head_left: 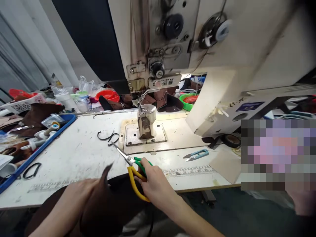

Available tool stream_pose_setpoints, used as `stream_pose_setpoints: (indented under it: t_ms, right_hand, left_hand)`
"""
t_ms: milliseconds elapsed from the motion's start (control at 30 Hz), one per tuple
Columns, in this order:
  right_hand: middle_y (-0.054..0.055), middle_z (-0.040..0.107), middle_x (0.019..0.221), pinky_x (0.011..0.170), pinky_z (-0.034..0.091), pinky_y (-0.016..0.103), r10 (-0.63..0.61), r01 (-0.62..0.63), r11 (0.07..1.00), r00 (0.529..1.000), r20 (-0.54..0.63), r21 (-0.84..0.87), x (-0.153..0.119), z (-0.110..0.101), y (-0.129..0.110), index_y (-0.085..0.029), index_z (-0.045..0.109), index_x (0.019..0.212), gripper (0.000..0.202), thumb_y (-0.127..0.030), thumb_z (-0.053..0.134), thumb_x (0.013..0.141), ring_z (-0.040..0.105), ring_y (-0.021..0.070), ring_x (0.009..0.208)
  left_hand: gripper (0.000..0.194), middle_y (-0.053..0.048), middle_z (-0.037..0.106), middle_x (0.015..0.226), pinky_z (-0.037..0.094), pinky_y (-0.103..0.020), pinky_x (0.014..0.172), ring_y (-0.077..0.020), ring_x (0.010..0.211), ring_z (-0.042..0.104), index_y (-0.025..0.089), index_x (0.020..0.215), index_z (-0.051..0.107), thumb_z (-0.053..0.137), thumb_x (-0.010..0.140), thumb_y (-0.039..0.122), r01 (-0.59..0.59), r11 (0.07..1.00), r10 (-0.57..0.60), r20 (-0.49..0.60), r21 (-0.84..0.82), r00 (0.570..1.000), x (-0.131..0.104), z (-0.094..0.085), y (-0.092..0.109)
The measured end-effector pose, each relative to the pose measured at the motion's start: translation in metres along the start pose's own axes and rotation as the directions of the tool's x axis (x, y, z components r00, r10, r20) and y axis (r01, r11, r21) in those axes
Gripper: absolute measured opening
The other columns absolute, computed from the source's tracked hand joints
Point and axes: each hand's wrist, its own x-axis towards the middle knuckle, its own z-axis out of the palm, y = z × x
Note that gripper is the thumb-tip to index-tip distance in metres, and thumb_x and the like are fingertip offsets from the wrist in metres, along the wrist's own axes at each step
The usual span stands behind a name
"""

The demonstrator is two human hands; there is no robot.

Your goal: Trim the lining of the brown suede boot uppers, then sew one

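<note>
In the head view my right hand [154,179] is closed around scissors [134,164] with one green and one yellow handle. Their metal blades point up and left over the white table, and look nearly closed. At the lower left, my left hand [85,187] grips a dark brown, leather-like piece [103,210]; the fingers are mostly hidden behind it. That piece hangs over the table's front edge, with one thin corner sticking up. Beyond the scissor tips, thin black strips [108,136] lie curled beside the base of the sewing machine [145,128].
Blue thread snips [197,154] lie near a printed ruler scale [190,171] on the table. A blue tray [65,121] of spools and tools stands at left, with a black loop [32,170] near it. A black tape roll [231,140] sits at right. Red basins [108,95] and clutter fill the back.
</note>
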Motion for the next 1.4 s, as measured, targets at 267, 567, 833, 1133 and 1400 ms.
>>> stream_pose_setpoints:
  t_ms: [267, 567, 833, 1133, 1400]
  right_hand:
    - [0.003, 0.067, 0.077, 0.057, 0.036, 0.025, 0.129, -0.107, 0.969, 0.988, 0.086, -0.224, 0.002, 0.004, 0.007, -0.019, 0.050, 0.098, 0.019, -0.007, 0.059, 0.086, 0.064, 0.0227, 0.073]
    - [-0.005, 0.057, 0.065, 0.046, 0.033, 0.025, -0.318, 0.354, 0.727, 0.933, 0.169, -0.588, -0.020, -0.117, 0.066, -0.023, 0.051, 0.091, 0.014, -0.032, 0.062, 0.091, 0.050, 0.0120, 0.047]
    - [-0.004, 0.052, 0.067, 0.050, 0.028, 0.028, -0.171, 0.485, 0.623, 0.850, 0.499, -0.613, -0.004, -0.139, 0.065, -0.024, 0.040, 0.076, 0.032, -0.039, 0.065, 0.089, 0.045, 0.0125, 0.053]
    - [-0.005, 0.050, 0.066, 0.051, 0.019, 0.029, 0.010, 0.433, 0.695, 0.792, 0.610, -0.574, 0.016, -0.133, 0.058, -0.024, 0.039, 0.077, 0.030, -0.039, 0.059, 0.092, 0.032, 0.0125, 0.051]
    - [-0.008, 0.039, 0.057, 0.048, 0.016, 0.030, 0.109, 0.343, 0.789, 0.738, 0.666, -0.509, 0.026, -0.136, 0.052, -0.024, 0.035, 0.072, 0.036, -0.031, 0.067, 0.086, 0.021, 0.0110, 0.049]
  left_hand:
    - [0.043, -0.004, 0.063, 0.096, 0.047, -0.020, 0.061, -0.0125, 0.073, 0.064, 0.023, 0.112, 0.058, 0.032, 0.085, 0.001, -0.185, 0.981, 0.171, 0.171, 0.065, 0.970, -0.005, 0.068, 0.046]
    - [0.033, 0.002, 0.063, 0.094, 0.042, -0.015, 0.061, -0.0043, 0.066, 0.062, 0.028, 0.124, 0.056, 0.061, 0.093, 0.020, -0.374, 0.927, 0.374, 0.179, -0.037, 0.910, 0.014, 0.089, 0.037]
    - [0.023, 0.001, 0.063, 0.095, 0.044, -0.015, 0.065, -0.0069, 0.075, 0.062, 0.028, 0.111, 0.057, 0.047, 0.096, 0.013, -0.287, 0.936, 0.341, 0.327, -0.203, 0.881, 0.018, 0.088, 0.039]
    - [0.014, 0.004, 0.054, 0.091, 0.041, -0.020, 0.063, -0.0065, 0.072, 0.055, 0.025, 0.102, 0.046, 0.041, 0.099, 0.013, -0.154, 0.958, 0.248, 0.431, -0.243, 0.868, 0.021, 0.085, 0.042]
    - [0.015, 0.004, 0.052, 0.089, 0.039, -0.021, 0.061, -0.0075, 0.070, 0.053, 0.026, 0.099, 0.045, 0.037, 0.100, 0.013, -0.148, 0.955, 0.249, 0.431, -0.256, 0.867, 0.023, 0.086, 0.044]
